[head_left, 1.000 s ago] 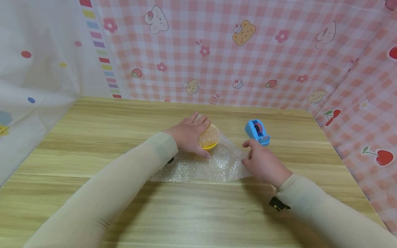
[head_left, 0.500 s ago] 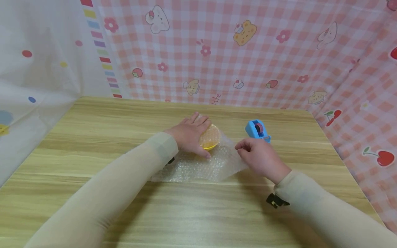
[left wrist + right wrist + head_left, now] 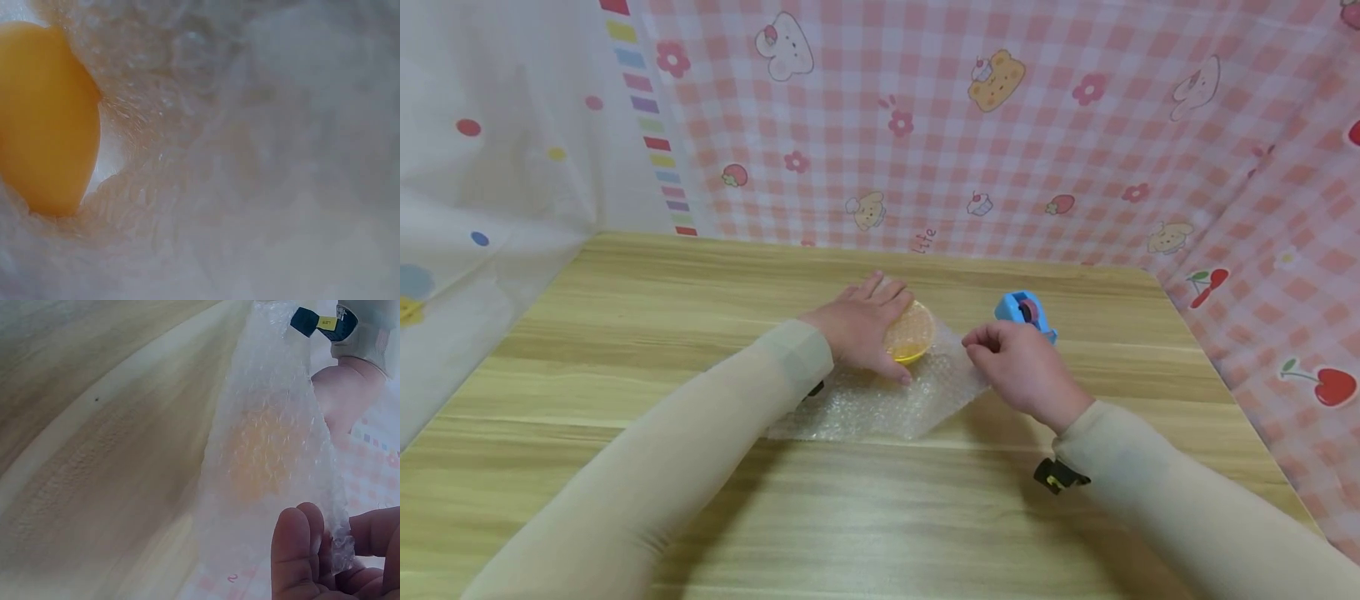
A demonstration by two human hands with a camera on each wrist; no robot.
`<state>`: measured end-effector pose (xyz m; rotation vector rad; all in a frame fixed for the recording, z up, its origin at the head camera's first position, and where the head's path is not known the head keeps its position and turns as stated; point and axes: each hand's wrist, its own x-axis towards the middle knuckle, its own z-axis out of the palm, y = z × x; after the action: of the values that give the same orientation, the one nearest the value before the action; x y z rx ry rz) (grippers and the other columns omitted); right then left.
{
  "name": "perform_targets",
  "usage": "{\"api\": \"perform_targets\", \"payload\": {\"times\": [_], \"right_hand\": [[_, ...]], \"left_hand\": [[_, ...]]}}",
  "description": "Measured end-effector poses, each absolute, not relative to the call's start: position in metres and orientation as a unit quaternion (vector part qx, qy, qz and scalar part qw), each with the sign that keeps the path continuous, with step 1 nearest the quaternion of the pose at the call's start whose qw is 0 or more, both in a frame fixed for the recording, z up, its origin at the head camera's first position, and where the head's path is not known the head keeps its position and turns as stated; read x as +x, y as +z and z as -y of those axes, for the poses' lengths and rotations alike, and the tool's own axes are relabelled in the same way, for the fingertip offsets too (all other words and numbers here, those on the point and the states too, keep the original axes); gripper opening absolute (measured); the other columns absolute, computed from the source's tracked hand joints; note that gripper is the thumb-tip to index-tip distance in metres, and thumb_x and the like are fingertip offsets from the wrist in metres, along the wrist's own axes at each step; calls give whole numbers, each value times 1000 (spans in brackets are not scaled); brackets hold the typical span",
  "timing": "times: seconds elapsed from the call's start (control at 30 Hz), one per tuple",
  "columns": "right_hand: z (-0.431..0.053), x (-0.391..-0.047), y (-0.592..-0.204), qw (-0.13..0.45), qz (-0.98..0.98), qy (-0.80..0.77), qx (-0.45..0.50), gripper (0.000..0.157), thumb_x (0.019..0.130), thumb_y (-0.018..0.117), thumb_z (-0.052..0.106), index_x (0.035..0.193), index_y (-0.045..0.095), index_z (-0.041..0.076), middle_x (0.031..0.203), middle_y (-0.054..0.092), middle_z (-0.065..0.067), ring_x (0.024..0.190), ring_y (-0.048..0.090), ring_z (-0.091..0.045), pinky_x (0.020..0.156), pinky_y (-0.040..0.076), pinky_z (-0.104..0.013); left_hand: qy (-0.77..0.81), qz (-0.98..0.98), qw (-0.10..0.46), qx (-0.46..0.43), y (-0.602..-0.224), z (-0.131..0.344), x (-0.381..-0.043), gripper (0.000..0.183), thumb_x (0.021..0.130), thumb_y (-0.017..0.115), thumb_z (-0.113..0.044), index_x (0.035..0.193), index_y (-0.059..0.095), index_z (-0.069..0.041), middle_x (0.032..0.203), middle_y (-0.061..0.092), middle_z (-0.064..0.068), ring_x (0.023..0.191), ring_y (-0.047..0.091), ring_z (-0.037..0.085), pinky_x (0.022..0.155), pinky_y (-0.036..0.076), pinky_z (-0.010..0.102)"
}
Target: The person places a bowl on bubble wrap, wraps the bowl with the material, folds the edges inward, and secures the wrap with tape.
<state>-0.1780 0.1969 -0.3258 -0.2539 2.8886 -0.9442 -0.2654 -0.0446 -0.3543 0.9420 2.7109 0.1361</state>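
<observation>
A sheet of bubble wrap [image 3: 880, 412] lies on the table, folded over a round yellow thing [image 3: 913, 357] with a rim, like a bowl. My left hand [image 3: 859, 333] presses on the wrapped yellow thing from above, its fingers spread and covering the left part. Up close in the left wrist view, the smooth yellow side [image 3: 50, 119] shows between layers of wrap. My right hand [image 3: 1030, 373] pinches the wrap's right end and holds it raised off the table. In the right wrist view the lifted sheet [image 3: 250, 419] hangs taut from thumb and fingers, yellow showing faintly through it.
A blue tape dispenser [image 3: 1011, 308] with a roll of tape stands just behind my right hand, partly hidden by it. The wooden table [image 3: 850, 517] meets a pink checked cloth [image 3: 925, 158] at the back and right, and a white dotted one on the left.
My right hand has moved left and slightly away from me, bringing the wrap's right end up and inward toward the yellow thing. The left hand has stayed in place.
</observation>
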Motion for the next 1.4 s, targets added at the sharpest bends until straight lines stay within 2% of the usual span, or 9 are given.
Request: {"api": "perform_targets", "payload": {"times": [0.33,0.5,0.6,0.73,1.0,1.23,1.4], "right_hand": [[-189,-182,-321,51,-943,-322,-69,35,107,55,27,125,76,5,120,78,-13,99,70,-23,78,59,-34],[-183,-184,-317,78,-926,-368,-42,45,111,44,33,131,72,5,124,76,-13,100,72,-22,82,62,-35],[-181,-186,-317,96,-902,-420,-23,48,112,38,30,133,70,1,123,74,-15,101,73,-22,88,64,-36],[-178,-191,-318,111,-870,-480,-5,48,112,37,26,135,67,-3,121,72,-17,101,73,-21,90,64,-35],[-171,-198,-318,136,-828,-545,7,47,114,35,22,143,57,-8,130,66,-22,115,68,-25,95,62,-33],[-165,-204,-316,150,-797,-584,13,47,112,36,16,150,50,-8,139,59,-22,117,63,-24,100,60,-29],[-158,-210,-314,164,-799,-578,21,48,109,38,6,155,47,-3,147,56,-21,123,63,-26,105,57,-31]], "left_hand": [[48,-935,133,325,-354,45,-265,132,76,72,-83,171,10,-16,180,2,7,165,-6,40,133,8,56],[51,-936,131,324,-354,45,-265,132,75,72,-83,171,11,-16,180,3,7,165,-5,40,133,8,56],[50,-936,130,324,-355,45,-265,132,75,72,-83,171,11,-16,180,2,7,165,-6,39,133,9,56],[50,-936,129,324,-355,45,-265,132,75,72,-83,171,11,-16,180,2,7,165,-6,39,133,8,56],[42,-936,127,325,-356,45,-266,133,75,71,-85,171,10,-16,180,3,7,165,-5,40,133,9,56],[33,-937,130,322,-356,44,-265,131,77,70,-82,171,8,-16,180,1,7,165,-6,39,133,9,56],[34,-937,131,323,-357,44,-266,125,77,70,-71,171,8,-16,180,2,6,165,-5,39,133,9,55]]}}
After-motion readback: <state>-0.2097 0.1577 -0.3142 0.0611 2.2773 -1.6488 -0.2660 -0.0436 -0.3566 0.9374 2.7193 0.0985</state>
